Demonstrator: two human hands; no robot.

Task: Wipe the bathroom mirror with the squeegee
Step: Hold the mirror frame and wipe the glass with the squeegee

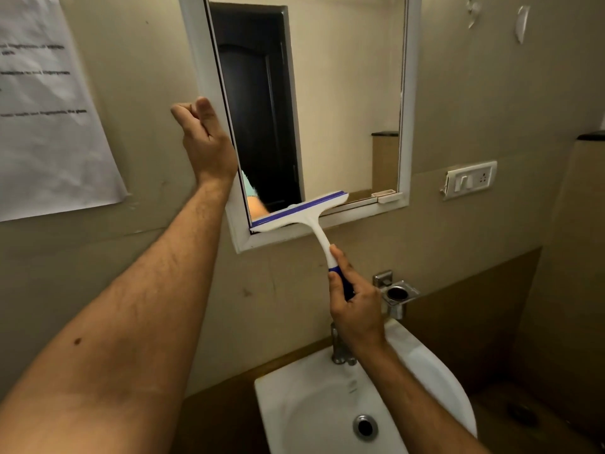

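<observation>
**Head view: blade sits at the mirror's bottom edge**

Head camera looks up at the white-framed rectangular wall mirror [327,93]. The right hand [355,303] is wrapped firmly round the blue grip of the white plastic squeegee with its blue rubber blade [299,209], blade pressed flat along the glass's lower left, just above the frame, likely where a downward stroke ends. The left hand [204,139] hooks loosely curled fingers on the frame's left edge, seemingly to steady it. Below, near, sits the white ceramic basin [294,388].
</observation>
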